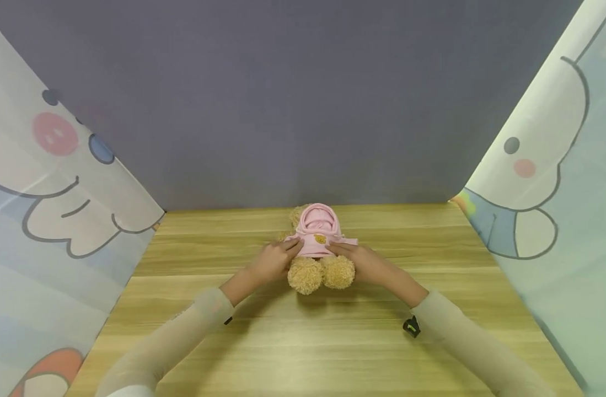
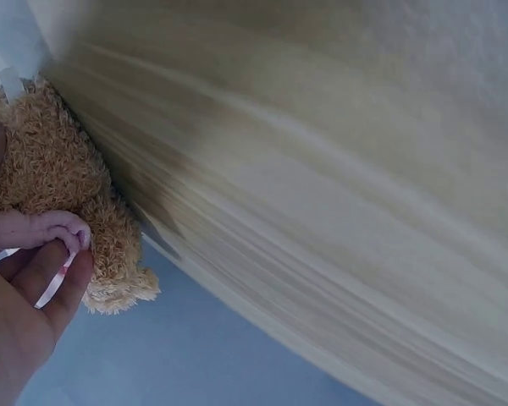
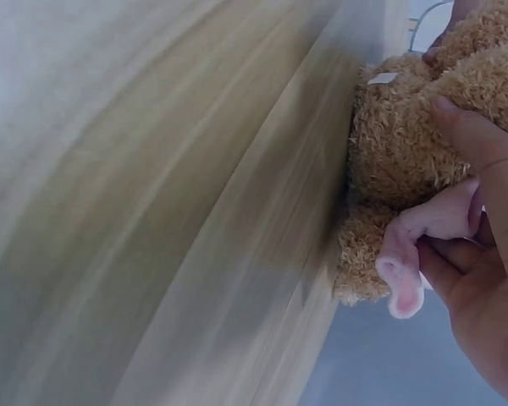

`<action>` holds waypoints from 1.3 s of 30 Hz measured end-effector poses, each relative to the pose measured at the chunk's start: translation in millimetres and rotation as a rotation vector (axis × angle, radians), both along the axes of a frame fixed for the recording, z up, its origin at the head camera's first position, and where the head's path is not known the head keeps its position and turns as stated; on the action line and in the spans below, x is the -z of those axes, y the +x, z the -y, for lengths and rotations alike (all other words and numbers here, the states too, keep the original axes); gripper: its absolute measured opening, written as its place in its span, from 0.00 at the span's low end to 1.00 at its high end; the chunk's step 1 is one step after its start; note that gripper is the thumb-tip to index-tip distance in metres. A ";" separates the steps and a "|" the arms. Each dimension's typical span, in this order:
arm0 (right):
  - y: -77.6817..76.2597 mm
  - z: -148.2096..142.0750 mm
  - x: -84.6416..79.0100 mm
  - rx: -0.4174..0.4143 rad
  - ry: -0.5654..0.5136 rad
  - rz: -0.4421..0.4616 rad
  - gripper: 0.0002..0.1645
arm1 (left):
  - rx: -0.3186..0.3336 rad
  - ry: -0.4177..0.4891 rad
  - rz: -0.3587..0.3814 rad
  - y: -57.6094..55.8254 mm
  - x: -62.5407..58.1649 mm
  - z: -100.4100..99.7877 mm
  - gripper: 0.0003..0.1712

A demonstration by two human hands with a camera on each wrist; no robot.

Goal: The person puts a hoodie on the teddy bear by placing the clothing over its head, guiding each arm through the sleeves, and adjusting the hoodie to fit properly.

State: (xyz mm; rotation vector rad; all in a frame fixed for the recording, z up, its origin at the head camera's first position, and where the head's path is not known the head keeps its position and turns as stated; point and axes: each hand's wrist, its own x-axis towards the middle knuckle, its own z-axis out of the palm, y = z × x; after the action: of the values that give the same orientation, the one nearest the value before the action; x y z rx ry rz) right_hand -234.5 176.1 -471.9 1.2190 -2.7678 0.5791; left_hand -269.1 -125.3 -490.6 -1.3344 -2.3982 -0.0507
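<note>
A curly tan plush toy (image 1: 305,275) lies on the table with two round feet toward me. Over its body is a small pink hoodie (image 1: 309,246) with a yellow bear patch. My left hand (image 1: 272,262) grips the hoodie's left side; in the left wrist view, its fingers are curled at a rolled pink sleeve (image 2: 38,228) against the fur. On the other side, my right hand (image 1: 366,263) holds the hoodie, with the right sleeve (image 3: 440,216) by its fingers and its thumb on the fur (image 3: 406,139). Most of the plush's head is hidden behind the hood.
The wood-grain table (image 1: 293,347) extends toward me and to both sides. A grey panel (image 1: 303,110) rises behind the plush, close to its far end. Cartoon-printed walls (image 1: 536,220) flank the table. Black wrist gear (image 1: 411,326) hangs under the right sleeve cuff.
</note>
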 end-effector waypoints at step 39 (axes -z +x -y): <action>5.3 -3.0 -11.2 0.002 -0.065 -0.077 0.20 | -0.022 0.000 0.345 7.8 -37.8 -16.6 0.13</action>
State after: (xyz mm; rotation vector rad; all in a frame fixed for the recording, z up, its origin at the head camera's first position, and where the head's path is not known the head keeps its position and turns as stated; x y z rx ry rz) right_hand -229.2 179.0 -460.7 1.1984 -2.6647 0.6040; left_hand -261.3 -108.7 -452.8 -1.3941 -2.6934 -0.2971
